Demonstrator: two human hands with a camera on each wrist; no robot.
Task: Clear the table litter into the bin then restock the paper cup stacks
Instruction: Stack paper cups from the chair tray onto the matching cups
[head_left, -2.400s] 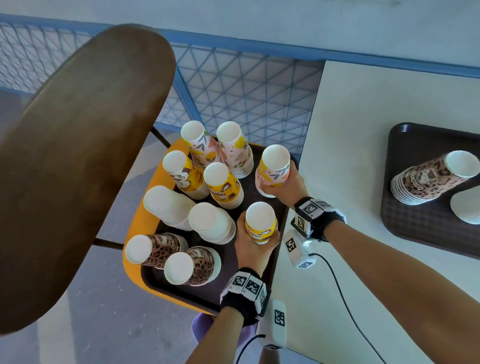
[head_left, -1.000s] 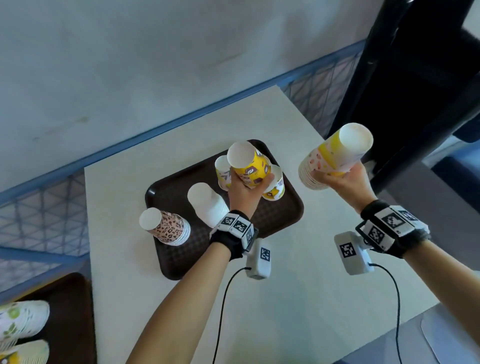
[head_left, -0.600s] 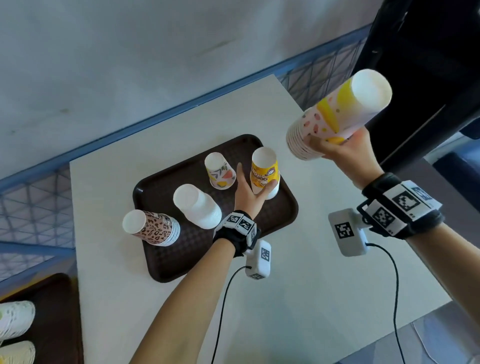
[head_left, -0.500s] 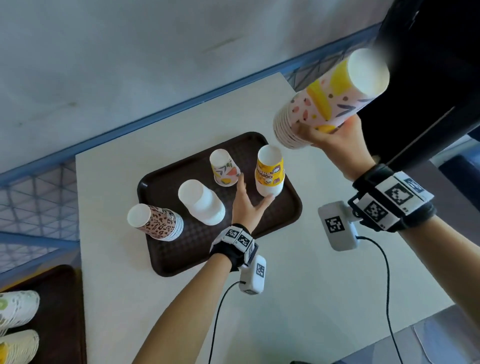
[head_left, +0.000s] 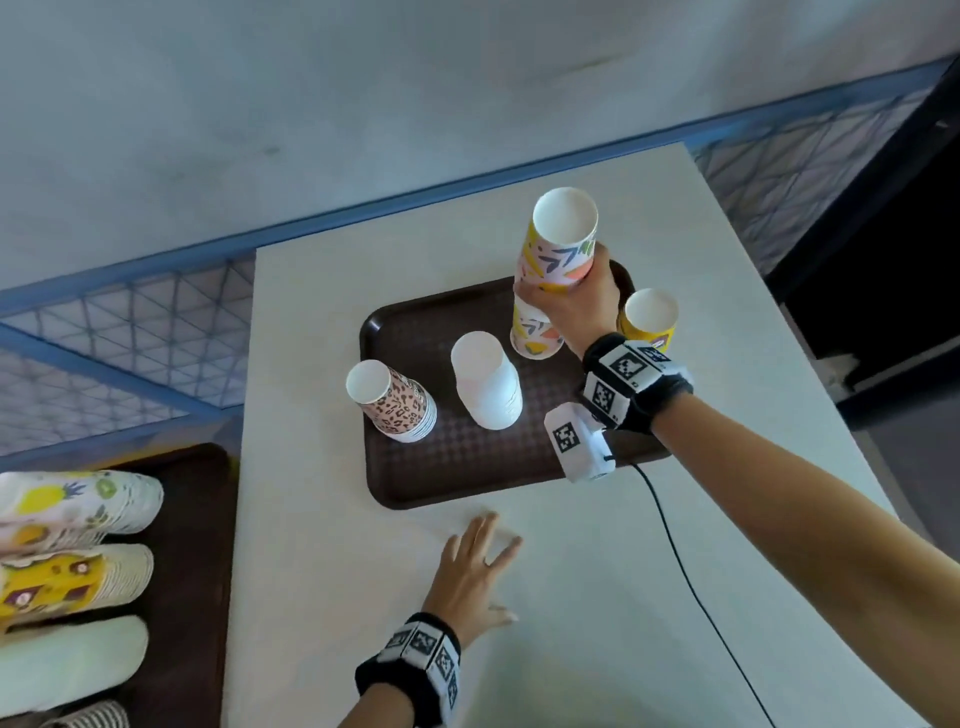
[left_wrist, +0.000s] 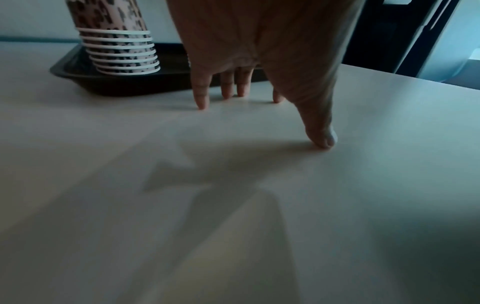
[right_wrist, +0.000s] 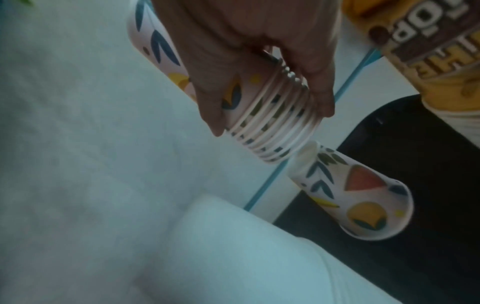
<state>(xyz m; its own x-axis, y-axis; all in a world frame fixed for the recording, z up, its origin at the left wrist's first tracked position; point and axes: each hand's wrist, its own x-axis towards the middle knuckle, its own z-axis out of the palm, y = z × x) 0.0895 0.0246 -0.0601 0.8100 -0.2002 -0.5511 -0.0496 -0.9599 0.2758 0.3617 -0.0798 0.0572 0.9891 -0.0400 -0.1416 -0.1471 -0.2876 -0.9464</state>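
Observation:
A brown tray (head_left: 467, 467) on the white table (head_left: 322, 545) carries a leopard-print cup stack (head_left: 395, 400), a plain white stack (head_left: 488, 384), one upturned pink leaf-patterned cup (head_left: 535, 332) and a yellow stack (head_left: 649, 322). My right hand (head_left: 566, 301) grips a matching patterned stack (head_left: 561, 244). In the right wrist view that stack's (right_wrist: 270, 123) lowest rim hangs just above the upturned cup (right_wrist: 350, 191). My left hand (head_left: 483, 540) lies open on the table in front of the tray, its spread fingertips (left_wrist: 201, 102) touching the surface and holding nothing.
A second dark tray (head_left: 197, 545) at the lower left holds several more cup stacks (head_left: 78, 504). A blue mesh railing (head_left: 130, 332) runs behind the table. Dark furniture (head_left: 883, 260) stands off the table's right edge. A wrist-camera cable (head_left: 691, 587) trails across the table.
My right hand has brought the patterned stack down from high on the right to just over the patterned cup. My left hand let go of the yellow stack and drew back onto the table.

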